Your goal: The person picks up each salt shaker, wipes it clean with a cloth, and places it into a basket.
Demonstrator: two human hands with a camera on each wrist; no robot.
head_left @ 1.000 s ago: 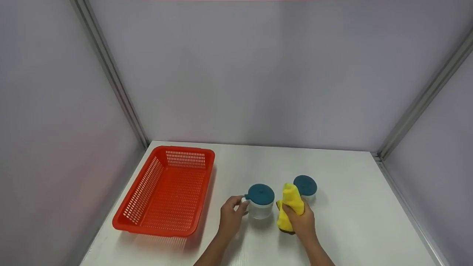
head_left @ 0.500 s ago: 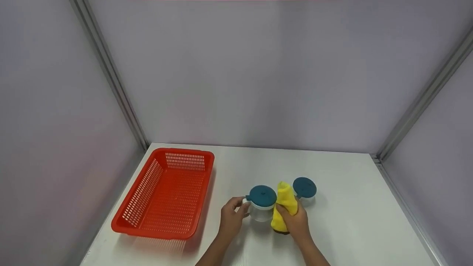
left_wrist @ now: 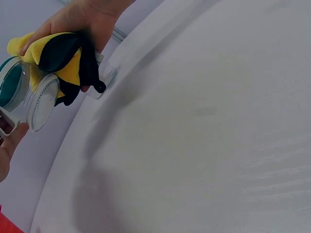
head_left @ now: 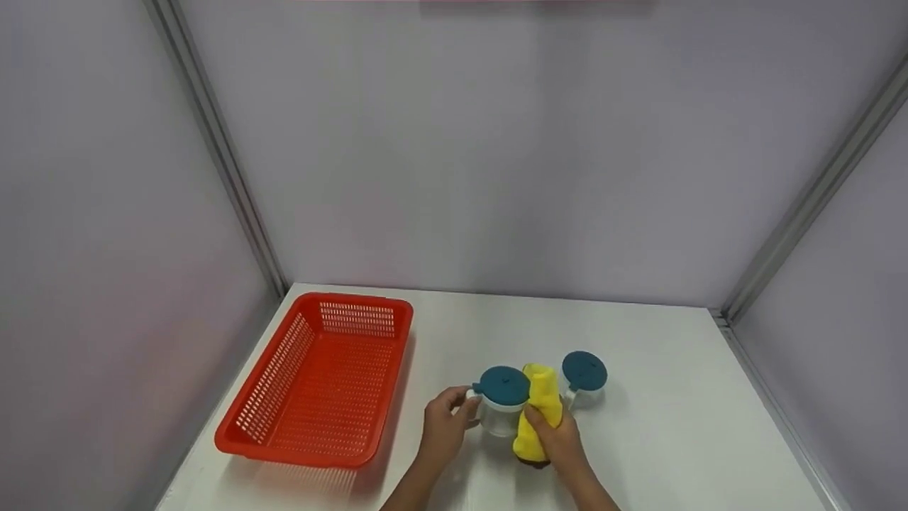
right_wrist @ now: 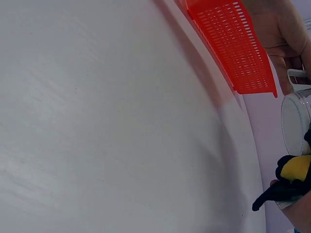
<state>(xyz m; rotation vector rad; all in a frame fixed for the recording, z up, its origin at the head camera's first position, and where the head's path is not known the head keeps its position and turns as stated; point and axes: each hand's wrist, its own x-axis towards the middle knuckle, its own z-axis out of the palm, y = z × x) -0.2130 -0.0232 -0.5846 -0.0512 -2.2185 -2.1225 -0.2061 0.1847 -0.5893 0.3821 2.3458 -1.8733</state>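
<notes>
A clear jar [head_left: 501,420] with a blue-green lid [head_left: 505,385] and a white handle is held by my left hand [head_left: 443,429]. The fingers and thumb pinch the handle on the jar's left side. My right hand [head_left: 560,440] grips a folded yellow cloth [head_left: 540,408] against the jar's right side. In the left wrist view the cloth [left_wrist: 73,68] shows a dark reverse side, and the jar's round base [left_wrist: 43,103] hangs above the table. A second lidded jar [head_left: 584,370] stands on the table just behind the right hand; its handle points toward that hand.
A red perforated plastic basket [head_left: 340,390] sits on the left part of the white table [head_left: 681,426]. Pale panels [head_left: 454,142] enclose the table at the back and on both sides, with metal posts at the corners.
My right hand has moved left with the cloth, from beside the jar to against its side. The left hand keeps its hold on the handle. The head view has tilted up slightly.
</notes>
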